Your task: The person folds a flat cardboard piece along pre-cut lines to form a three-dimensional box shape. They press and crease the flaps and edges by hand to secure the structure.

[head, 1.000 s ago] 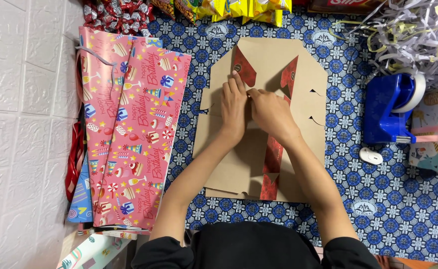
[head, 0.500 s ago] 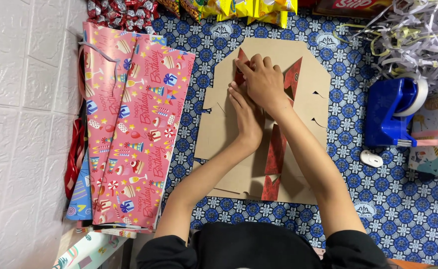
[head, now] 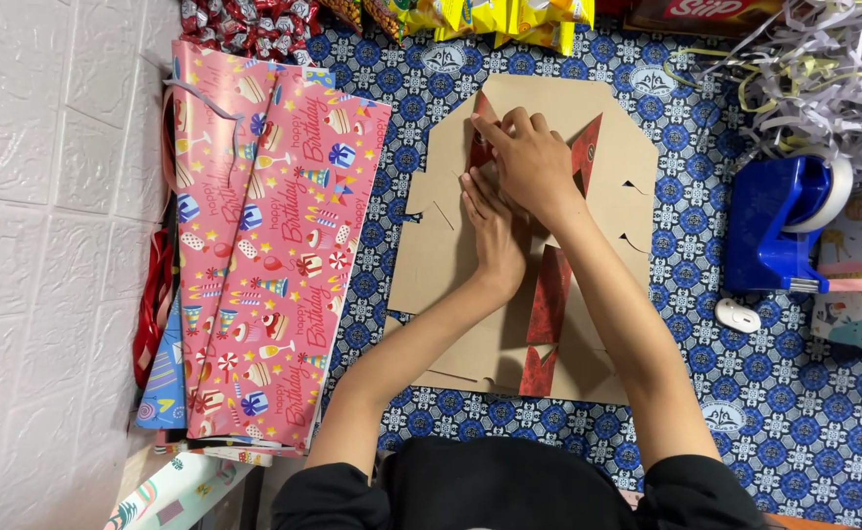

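Both hands press flat on the brown cardboard [head: 615,186]. The left hand [head: 493,224] holds it down. The right hand [head: 529,162] lies above it, fingers flat, rubbing the red paper [head: 551,294] smooth, gripping nothing.

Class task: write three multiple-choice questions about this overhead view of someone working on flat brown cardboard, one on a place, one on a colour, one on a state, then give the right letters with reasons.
1. Where do the pink gift bags lie?
A. left of the brown cardboard
B. right of it
C. on top of it

2. What colour is the tape dispenser?
A. green
B. blue
C. white

3. What is the left hand doing?
A. hanging in the air
B. holding scissors
C. pressing flat on the cardboard

Answers:
1 A: the bags lie between the wall and the cardboard.
2 B: its body is blue.
3 C: its palm lies on the sheet, beside the right hand, which fingers the red strip.
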